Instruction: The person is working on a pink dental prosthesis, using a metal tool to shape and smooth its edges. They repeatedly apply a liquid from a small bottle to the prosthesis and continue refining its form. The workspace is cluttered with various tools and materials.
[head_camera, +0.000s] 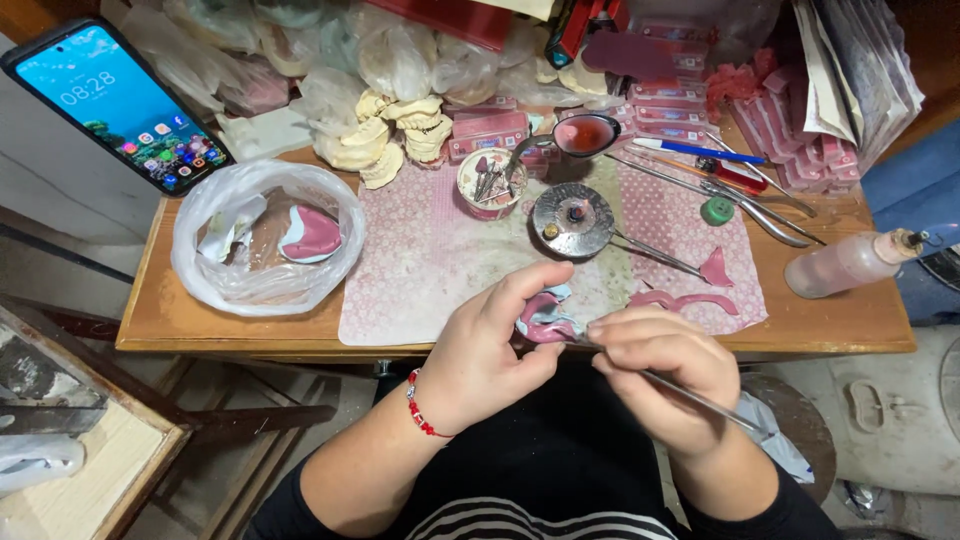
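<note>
My left hand (485, 355), with a red bead bracelet on the wrist, grips a small blue-grey dental cast covered in pink wax (545, 318) in front of the table edge. My right hand (660, 375) holds a thin metal carving tool (700, 398) like a pen, its tip touching the pink wax on the cast. Both hands hover over my lap, just below the wooden table (160, 310).
A round metal burner (572, 220) and a cup of tools (490, 182) stand on a patterned mat. A clear plastic bag (265, 235) lies left, a phone (115, 105) leans far left. Pink wax pieces (685, 298), a squeeze bottle (850, 262), plaster casts (385, 140) and wax sheets (670, 95) crowd the back.
</note>
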